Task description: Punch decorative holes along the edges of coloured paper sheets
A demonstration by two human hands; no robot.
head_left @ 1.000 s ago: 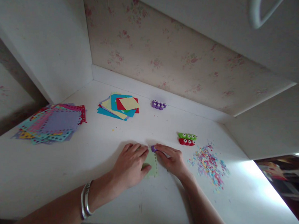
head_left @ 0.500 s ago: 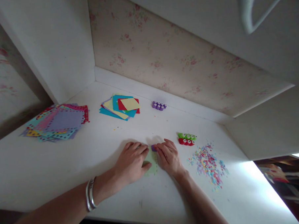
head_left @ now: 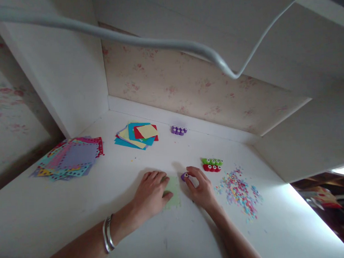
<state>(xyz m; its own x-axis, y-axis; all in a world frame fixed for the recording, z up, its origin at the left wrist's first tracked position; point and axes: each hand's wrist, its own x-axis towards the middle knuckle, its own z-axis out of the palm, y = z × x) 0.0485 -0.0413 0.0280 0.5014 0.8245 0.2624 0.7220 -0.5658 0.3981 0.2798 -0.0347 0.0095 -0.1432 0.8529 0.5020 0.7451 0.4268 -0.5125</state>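
- The fingers of the right hand [head_left: 204, 192] are clamped on one purple punch [head_left: 184, 176], just beside the right edge of the pale green paper [head_left: 172, 193];
- the fingers of the left hand [head_left: 152, 193] lie over this paper's left part, with the thumb apart from them;
- right of the right hand are the green and red punches [head_left: 212, 165] in two rows, near the scattered confetti [head_left: 240, 190];
- farther back on the tabletop [head_left: 122, 245] are the plain paper sheets [head_left: 147, 131] and the purple punch group [head_left: 179, 130]; at far left, the punched sheets [head_left: 77, 156].
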